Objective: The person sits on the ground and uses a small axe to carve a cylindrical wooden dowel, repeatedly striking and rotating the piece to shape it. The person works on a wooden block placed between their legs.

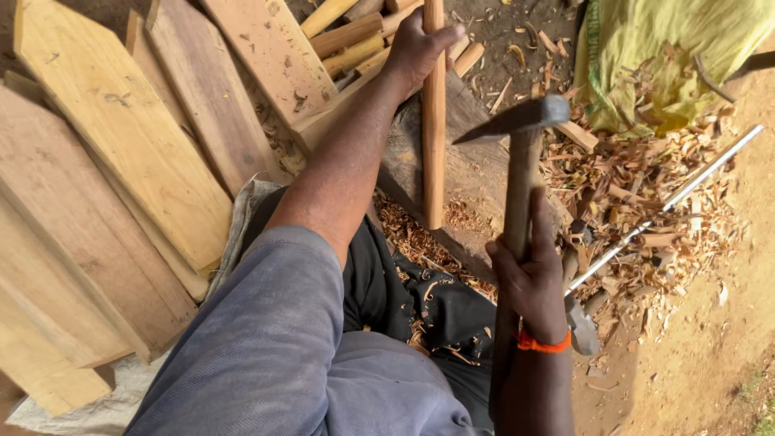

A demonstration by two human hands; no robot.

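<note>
At the top centre of the frame the left hand (416, 47) has its grip closed around one round wooden stick (433, 137), standing upright with its lower end on a dark wooden block (476, 173). Right of centre, the right hand (533, 278) grips the handle of one adze-like tool (517, 121), its metal head raised beside the stick. Several planks (113, 153) fill the left side; one metal rod (670, 202) lies among shavings (646, 194) at right.

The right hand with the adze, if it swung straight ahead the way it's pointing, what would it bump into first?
Most likely the wooden stick that the left hand holds upright on the wood block. The right hand aims the adze blade at it, though depth is hard to judge.
</note>
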